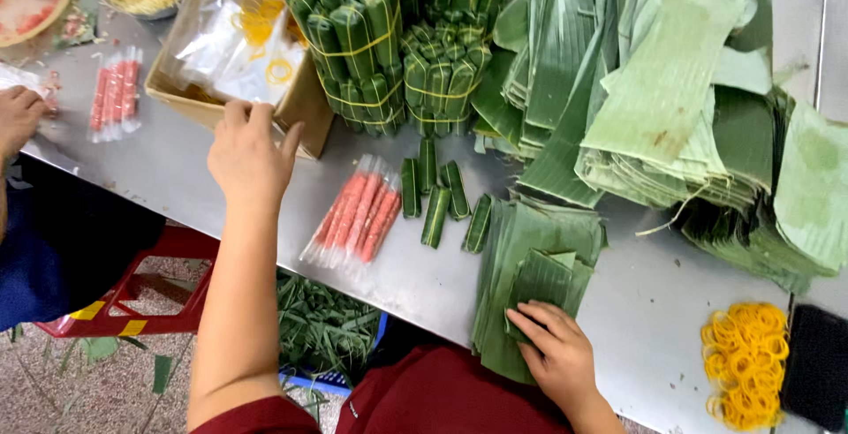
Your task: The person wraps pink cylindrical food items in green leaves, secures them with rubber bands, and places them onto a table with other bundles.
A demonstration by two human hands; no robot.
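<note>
My left hand (248, 153) reaches forward to the near edge of a cardboard box (300, 103) that holds clear plastic bags and yellow rubber bands; its fingers curl over the rim and hold nothing I can see. My right hand (556, 352) rests flat on a stack of cut green banana-leaf pieces (530, 262) at the table's front edge, pressing a small folded leaf piece. Between the hands lie a clear pack of pink sausages (355, 211) and several small leaf-wrapped rolls (437, 200).
Bundles of wrapped rolls tied with yellow bands (389, 41) stand behind. Large heaps of banana leaves (671, 107) fill the right. A pile of yellow rubber bands (745, 359) lies front right. Another person's hand (18, 116) is at far left, near a second sausage pack (115, 94). A red stool (141, 288) stands below.
</note>
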